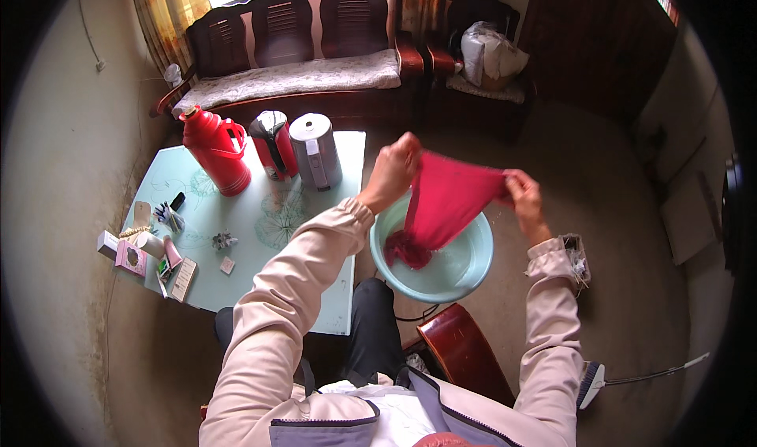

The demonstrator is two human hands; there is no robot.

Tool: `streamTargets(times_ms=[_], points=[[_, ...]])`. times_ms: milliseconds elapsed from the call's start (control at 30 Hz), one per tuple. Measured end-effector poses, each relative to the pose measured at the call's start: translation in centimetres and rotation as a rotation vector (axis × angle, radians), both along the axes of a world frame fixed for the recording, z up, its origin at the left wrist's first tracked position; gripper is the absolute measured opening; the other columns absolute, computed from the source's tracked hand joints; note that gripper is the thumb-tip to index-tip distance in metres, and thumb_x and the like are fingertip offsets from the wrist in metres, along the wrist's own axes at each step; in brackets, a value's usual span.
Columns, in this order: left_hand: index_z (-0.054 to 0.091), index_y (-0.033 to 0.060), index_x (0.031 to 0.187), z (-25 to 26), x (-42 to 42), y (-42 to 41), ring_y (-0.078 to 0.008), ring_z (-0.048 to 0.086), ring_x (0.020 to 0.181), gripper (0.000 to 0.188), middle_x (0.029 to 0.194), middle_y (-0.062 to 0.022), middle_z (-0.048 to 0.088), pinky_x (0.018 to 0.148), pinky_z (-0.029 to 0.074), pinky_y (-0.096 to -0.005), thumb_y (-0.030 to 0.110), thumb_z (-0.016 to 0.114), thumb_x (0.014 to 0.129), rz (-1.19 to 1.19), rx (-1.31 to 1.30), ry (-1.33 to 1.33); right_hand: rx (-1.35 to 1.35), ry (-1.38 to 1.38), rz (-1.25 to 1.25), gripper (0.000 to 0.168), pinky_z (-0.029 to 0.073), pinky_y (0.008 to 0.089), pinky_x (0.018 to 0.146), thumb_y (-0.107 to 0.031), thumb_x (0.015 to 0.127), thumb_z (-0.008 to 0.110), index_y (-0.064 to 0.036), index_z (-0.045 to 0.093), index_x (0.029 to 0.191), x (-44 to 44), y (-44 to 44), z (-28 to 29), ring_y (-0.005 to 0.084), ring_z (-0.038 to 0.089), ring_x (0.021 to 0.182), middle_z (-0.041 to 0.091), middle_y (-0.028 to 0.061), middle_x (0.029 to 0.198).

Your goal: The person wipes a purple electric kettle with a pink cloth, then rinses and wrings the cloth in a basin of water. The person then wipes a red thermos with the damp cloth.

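A red cloth [450, 195] is stretched between my two hands over a pale blue basin [486, 252]. My left hand [392, 166] grips its upper left corner, and my right hand [525, 201] pinches the upper right one. The cloth's lower end hangs bunched and dark inside the basin, near the left wall. Clear water seems to cover the basin floor. How deep the bunched end sits in it I cannot tell.
Left of the basin is a glass-topped table [319, 257] with a red thermos flask [217, 151], two electric kettles [315, 151] and small items. A wooden chair arm [467, 346] is close by my right side. A broom [591, 385] lies at lower right; a wooden sofa [284, 86] stands behind.
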State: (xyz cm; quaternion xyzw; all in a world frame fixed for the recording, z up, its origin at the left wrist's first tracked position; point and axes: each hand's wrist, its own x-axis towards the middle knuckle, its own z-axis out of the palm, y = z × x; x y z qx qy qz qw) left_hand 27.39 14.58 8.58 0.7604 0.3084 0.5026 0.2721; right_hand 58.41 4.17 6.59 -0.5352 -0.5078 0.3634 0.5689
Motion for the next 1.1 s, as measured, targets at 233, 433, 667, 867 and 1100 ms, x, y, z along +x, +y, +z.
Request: streamTargets(times_ms=[233,433,667,867,1100], points=[[0.06,0.0017,0.103,14.4,1.0,-1.2,-0.0213,0.065,0.072,0.008,0.084,-0.0136,0.066,0.066,0.053,-0.0349,0.009,0.059,0.1,0.009,0.285,-0.318,0.47,-0.075,-0.069,0.021,0.059,0.0305,0.086,-0.02,0.105,0.055,-0.009,0.066,0.121,-2.0,0.6,16.6,0.0103,0.066,0.091,0.069,0.0009,0.103],[0.064,0.0034,0.094,2.4,1.3,-0.8,-0.0359,0.061,0.08,0.015,0.088,-0.0146,0.061,0.07,0.051,-0.041,-0.006,0.066,0.083,-0.092,0.404,-0.126,0.424,-0.435,-0.142,0.012,0.049,0.0238,0.064,-0.01,0.1,0.058,-0.006,0.069,0.104,-0.2,0.3,5.5,0.0066,0.057,0.073,0.063,-0.003,0.084],[0.074,0.0133,0.094,-22.9,4.2,-6.1,-0.0342,0.072,0.094,0.015,0.092,-0.0165,0.072,0.077,0.058,-0.049,0.021,0.066,0.084,-0.131,-0.228,1.016,-0.288,-0.786,0.136,0.017,0.055,0.0386,0.073,-0.018,0.087,0.068,-0.006,0.076,0.094,-2.2,-2.0,-23.8,0.0247,0.071,0.083,0.074,0.0164,0.095],[0.077,0.0092,0.107,-25.8,4.6,-7.6,-0.033,0.073,0.103,0.028,0.107,-0.0155,0.075,0.083,0.059,-0.0443,0.019,0.067,0.083,-0.329,-0.306,1.395,-0.68,-1.091,0.53,0.022,0.054,0.0396,0.079,-0.023,0.083,0.069,-0.008,0.077,0.097,-6.5,-3.2,-24.0,0.0267,0.071,0.083,0.075,0.0157,0.091],[0.075,0.0119,0.087,-17.0,2.9,-2.4,-0.0362,0.072,0.085,0.015,0.085,-0.0162,0.073,0.071,0.058,-0.047,0.017,0.062,0.086,-0.23,-0.051,0.915,-0.322,-0.539,0.316,0.018,0.053,0.0317,0.067,-0.02,0.091,0.07,-0.003,0.073,0.091,-1.0,-1.2,-17.9,0.0112,0.064,0.072,0.07,0.0027,0.077]])
